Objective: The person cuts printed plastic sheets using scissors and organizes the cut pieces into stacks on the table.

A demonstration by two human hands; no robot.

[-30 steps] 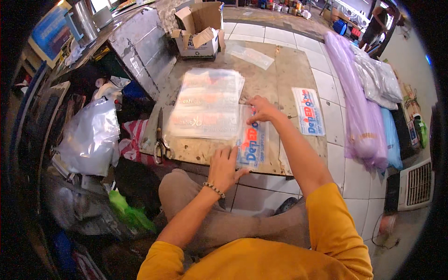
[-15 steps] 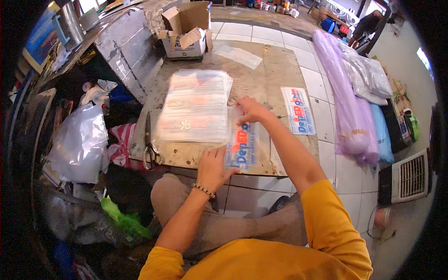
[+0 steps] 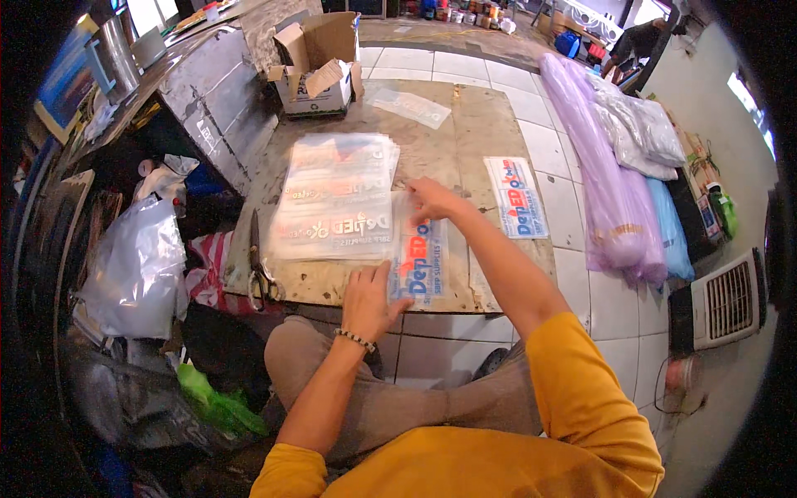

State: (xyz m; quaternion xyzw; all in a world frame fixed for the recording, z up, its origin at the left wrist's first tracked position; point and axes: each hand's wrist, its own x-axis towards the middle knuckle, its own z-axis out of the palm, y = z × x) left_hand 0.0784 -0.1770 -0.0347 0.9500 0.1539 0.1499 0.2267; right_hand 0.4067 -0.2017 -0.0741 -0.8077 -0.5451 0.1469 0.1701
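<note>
A clear plastic sheet with red and blue lettering lies on the worn wooden board, close to its front edge. At its near left corner rests my left hand, fingers stretched forward and thumb out to the side. My right hand reaches over to the far end of the sheet, with its fingers spread against it. Left of this sheet is a stack of printed clear plastic sheets, its edges slightly uneven. The sheet's left edge lies beside or slightly over the stack; I cannot tell which.
Scissors lie at the board's left edge. A printed white sheet is at the right, and another clear piece at the back. An opened cardboard box stands far left. Purple plastic rolls lie on the tiles.
The whole view has shifted slightly, so things sit a little further left. Both hands stay at the same sheet with little visible movement.
</note>
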